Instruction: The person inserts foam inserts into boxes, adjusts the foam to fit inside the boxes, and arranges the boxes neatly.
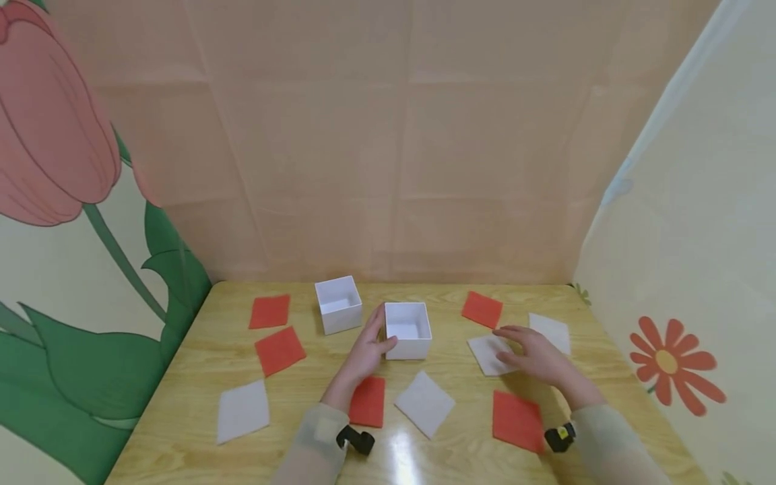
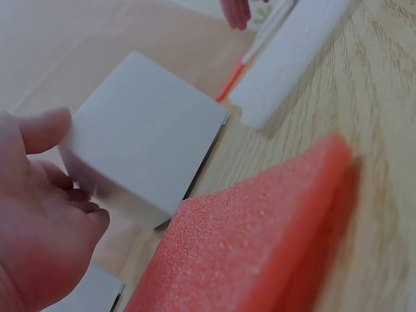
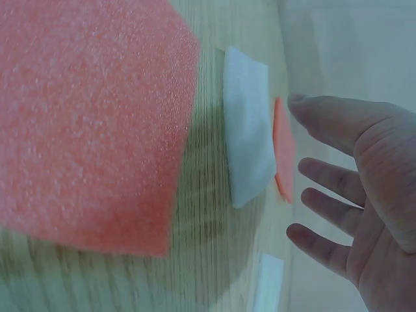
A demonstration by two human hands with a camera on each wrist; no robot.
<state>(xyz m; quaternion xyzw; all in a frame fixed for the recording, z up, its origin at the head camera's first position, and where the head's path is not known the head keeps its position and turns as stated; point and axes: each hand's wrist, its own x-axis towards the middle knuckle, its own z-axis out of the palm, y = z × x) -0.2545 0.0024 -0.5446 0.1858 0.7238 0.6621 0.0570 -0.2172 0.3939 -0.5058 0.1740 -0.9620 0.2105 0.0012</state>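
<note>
My left hand (image 1: 366,353) holds a small white open-topped box (image 1: 408,349) by its left side. The thumb lies at the box's front edge in the left wrist view, with the other fingers curled along its side. My right hand (image 1: 536,357) hovers over a white foam square (image 1: 483,355), its fingers spread and apart, holding nothing in the right wrist view. A red foam square (image 1: 483,309) lies just beyond that white one, and another white foam square (image 1: 553,331) sits to its right. Both box and foam pieces are on the wooden table (image 1: 448,465).
A second white box (image 1: 341,318) stands left of the held one. Red foam squares (image 1: 281,350) and a white one (image 1: 243,412) lie at left. Nearer me are a red square (image 1: 368,403), a white square (image 1: 426,404) and another red square (image 1: 517,421). Fabric walls enclose the table.
</note>
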